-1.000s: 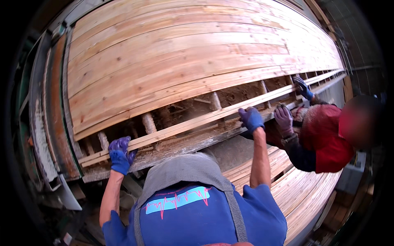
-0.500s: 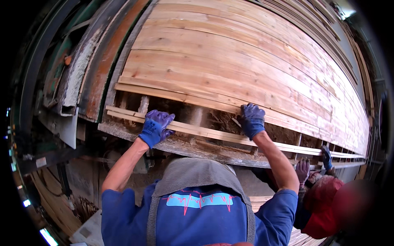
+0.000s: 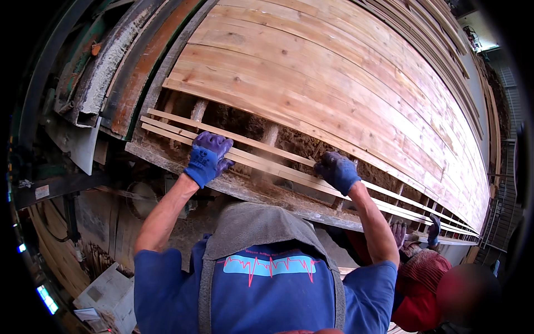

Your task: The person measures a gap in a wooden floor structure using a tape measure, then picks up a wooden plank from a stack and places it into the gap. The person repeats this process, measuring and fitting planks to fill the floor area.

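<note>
My left hand [image 3: 208,158], in a blue and purple glove, is closed around pale narrow wooden strips [image 3: 289,175] near their left end. In a matching glove, my right hand [image 3: 337,171] is closed on another thin strip [image 3: 267,148], which runs alongside them on the far side. Its fingertips are partly hidden by the back of the glove. Beyond the strips lies a wide panel of joined wooden boards [image 3: 289,72]. A gap showing cross supports and wood debris separates the strips from the panel.
A co-worker in red [image 3: 420,284] stands at the right, with gloved hands [image 3: 434,229] at the strips' far end. A worn frame edge [image 3: 261,197] runs before me. Rusty metal beams [image 3: 142,78] stand at the left. A whitish box [image 3: 108,298] sits lower left.
My right hand has drawn the thin strip away from the panel's edge toward me, beside the other strips. The gap beyond it has widened. My left hand stays on the strips.
</note>
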